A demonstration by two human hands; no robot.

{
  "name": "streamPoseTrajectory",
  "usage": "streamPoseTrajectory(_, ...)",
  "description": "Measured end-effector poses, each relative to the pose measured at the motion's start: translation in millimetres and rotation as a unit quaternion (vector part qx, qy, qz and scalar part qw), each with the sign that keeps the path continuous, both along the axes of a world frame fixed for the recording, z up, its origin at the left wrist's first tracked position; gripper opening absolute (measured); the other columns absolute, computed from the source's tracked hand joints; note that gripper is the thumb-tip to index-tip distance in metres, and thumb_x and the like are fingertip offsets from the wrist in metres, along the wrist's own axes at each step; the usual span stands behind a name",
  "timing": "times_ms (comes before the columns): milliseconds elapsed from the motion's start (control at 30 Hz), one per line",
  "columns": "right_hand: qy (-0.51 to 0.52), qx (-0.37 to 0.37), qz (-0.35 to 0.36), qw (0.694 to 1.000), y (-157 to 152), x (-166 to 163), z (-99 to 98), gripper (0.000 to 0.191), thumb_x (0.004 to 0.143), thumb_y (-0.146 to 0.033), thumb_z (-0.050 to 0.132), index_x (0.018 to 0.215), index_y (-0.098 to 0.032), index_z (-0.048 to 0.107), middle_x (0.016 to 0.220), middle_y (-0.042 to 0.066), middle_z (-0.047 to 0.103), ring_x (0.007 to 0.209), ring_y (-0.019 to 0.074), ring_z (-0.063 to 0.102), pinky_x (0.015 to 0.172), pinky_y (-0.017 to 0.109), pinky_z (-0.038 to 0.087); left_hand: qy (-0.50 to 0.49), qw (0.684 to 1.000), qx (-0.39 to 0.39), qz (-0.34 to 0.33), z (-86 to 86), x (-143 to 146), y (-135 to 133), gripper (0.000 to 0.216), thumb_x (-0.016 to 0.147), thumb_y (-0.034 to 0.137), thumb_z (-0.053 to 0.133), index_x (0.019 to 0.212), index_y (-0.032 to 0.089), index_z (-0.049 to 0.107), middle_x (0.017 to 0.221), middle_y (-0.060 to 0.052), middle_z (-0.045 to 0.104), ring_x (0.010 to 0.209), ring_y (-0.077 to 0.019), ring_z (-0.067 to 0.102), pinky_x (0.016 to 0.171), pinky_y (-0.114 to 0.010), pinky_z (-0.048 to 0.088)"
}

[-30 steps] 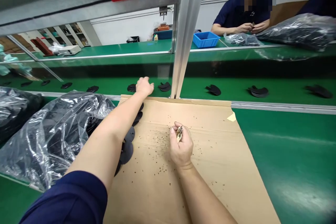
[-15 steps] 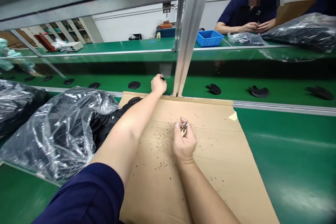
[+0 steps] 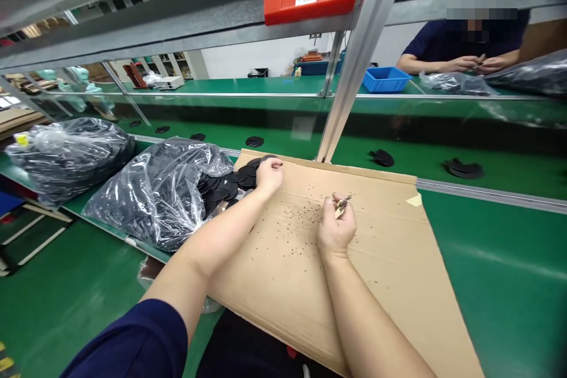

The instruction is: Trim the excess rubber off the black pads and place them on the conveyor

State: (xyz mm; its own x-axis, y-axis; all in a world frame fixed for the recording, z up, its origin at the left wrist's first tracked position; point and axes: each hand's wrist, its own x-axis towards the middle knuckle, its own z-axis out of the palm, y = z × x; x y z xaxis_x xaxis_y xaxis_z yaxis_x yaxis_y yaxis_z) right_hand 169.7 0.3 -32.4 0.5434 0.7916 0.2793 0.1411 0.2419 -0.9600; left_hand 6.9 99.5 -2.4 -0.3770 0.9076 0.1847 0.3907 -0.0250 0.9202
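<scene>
My left hand (image 3: pixel 270 175) is at the right end of a heap of thin, round black plastic pieces (image 3: pixel 217 191) spilling from a clear bag. Its fingers are closed at the edge of one black disc (image 3: pixel 268 157), partly hidden behind them. Over the cardboard sheet (image 3: pixel 274 301), my right hand (image 3: pixel 336 230) is wrapped round a small pair of nippers (image 3: pixel 341 207) with pale handles, their metal tip pointing up and right. Tiny dark scraps (image 3: pixel 296 224) lie scattered on the cardboard between my hands.
Beyond the cardboard, black pieces (image 3: pixel 254 142) lie spaced along a green belt (image 3: pixel 292 153). A metal post (image 3: pixel 349 71) rises at the cardboard's far edge, near a red bin (image 3: pixel 312 6). Another full bag (image 3: pixel 75 150) lies left. Across from me, a person handles something near a blue basket (image 3: pixel 386 80).
My left hand has come back from the green belt to the heap of black discs. The view has shifted left and up. My right hand still holds the nippers above the cardboard.
</scene>
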Motion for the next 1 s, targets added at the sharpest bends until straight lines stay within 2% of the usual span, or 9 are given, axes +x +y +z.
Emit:
streamPoseTrajectory(200,-0.024,0.005,0.006,1.000,-2,1,-2.6,0.043,0.081,-0.048,0.059,0.105,-0.012,0.063,0.088,0.008,0.065,0.082,0.0197,0.062,0.085,0.038,0.048,0.198,0.975,-0.085,0.050,18.4,-13,31,0.033,0.077,0.024,0.064,0.110,0.018,0.061,0.120,-0.013,0.059,0.108,-0.0227,0.058,0.095,-0.032,0.041)
streamPoseTrajectory(367,-0.027,0.013,0.009,1.000,1,1,-1.7,0.041,0.082,-0.047,0.059,0.103,-0.013,0.063,0.088,0.009,0.065,0.083,0.0203,0.062,0.085,0.038,0.049,0.341,0.911,-0.233,-0.011,24.2,-15,43,0.060,0.069,0.051,0.072,0.117,0.018,0.057,0.128,-0.021,0.055,0.124,-0.0380,0.047,0.101,-0.050,0.033)
streamPoseTrajectory(467,-0.028,0.018,0.016,0.999,3,1,-1.8,0.039,0.082,-0.045,0.059,0.103,-0.013,0.063,0.091,0.010,0.066,0.085,0.0205,0.063,0.087,0.038,0.049,0.373,0.901,-0.222,-0.025,22.1,-12,41,0.068,0.064,0.052,0.077,0.119,0.017,0.056,0.126,-0.022,0.057,0.125,-0.0390,0.046,0.104,-0.052,0.028)
streamPoseTrajectory(533,-0.031,0.019,0.017,0.999,4,0,-2.1,0.038,0.081,-0.045,0.059,0.102,-0.013,0.063,0.091,0.010,0.066,0.086,0.0205,0.063,0.087,0.039,0.048,0.363,0.917,-0.164,-0.026,20.8,-10,39,0.067,0.064,0.042,0.080,0.121,0.017,0.055,0.124,-0.021,0.059,0.124,-0.0358,0.048,0.104,-0.047,0.030)
streamPoseTrajectory(633,-0.028,0.013,0.026,0.999,4,2,-1.0,0.039,0.080,-0.045,0.059,0.101,-0.013,0.063,0.089,0.009,0.066,0.085,0.0206,0.062,0.087,0.039,0.048,0.232,0.969,-0.084,-0.035,21.3,-5,31,0.051,0.069,0.026,0.076,0.116,0.018,0.059,0.117,-0.015,0.064,0.113,-0.0277,0.057,0.098,-0.038,0.039)
streamPoseTrajectory(733,-0.017,-0.014,0.056,0.998,2,3,2.8,0.040,0.078,-0.046,0.061,0.100,-0.013,0.064,0.084,0.007,0.065,0.081,0.0198,0.061,0.084,0.038,0.048,-0.046,0.996,-0.040,-0.066,23.7,4,9,0.026,0.075,0.028,0.071,0.096,0.015,0.064,0.099,-0.010,0.068,0.094,-0.0216,0.064,0.089,-0.034,0.046)
streamPoseTrajectory(800,-0.003,-0.034,0.092,0.995,1,3,5.7,0.039,0.076,-0.045,0.064,0.099,-0.014,0.064,0.079,0.004,0.064,0.074,0.0181,0.060,0.080,0.036,0.048,-0.238,0.965,-0.037,-0.106,22.8,14,-17,0.024,0.073,0.029,0.072,0.090,0.014,0.064,0.091,-0.007,0.068,0.085,-0.0190,0.065,0.084,-0.034,0.049)
streamPoseTrajectory(867,0.023,-0.038,0.139,0.989,-1,2,7.1,0.039,0.075,-0.045,0.066,0.099,-0.014,0.064,0.076,0.002,0.062,0.069,0.0158,0.058,0.074,0.033,0.048,-0.355,0.923,-0.047,-0.143,17.2,23,-49,0.029,0.065,0.026,0.078,0.088,0.015,0.064,0.088,-0.005,0.068,0.080,-0.0169,0.065,0.079,-0.033,0.050)
streamPoseTrajectory(1000,0.069,-0.028,0.206,0.976,-4,-5,4.2,0.041,0.075,-0.048,0.066,0.100,-0.015,0.062,0.075,0.000,0.061,0.065,0.0134,0.055,0.066,0.029,0.048,-0.406,0.896,-0.002,-0.179,-2.8,38,-101,0.025,0.055,0.015,0.082,0.075,0.013,0.068,0.087,-0.005,0.068,0.085,-0.0141,0.063,0.084,-0.029,0.048)
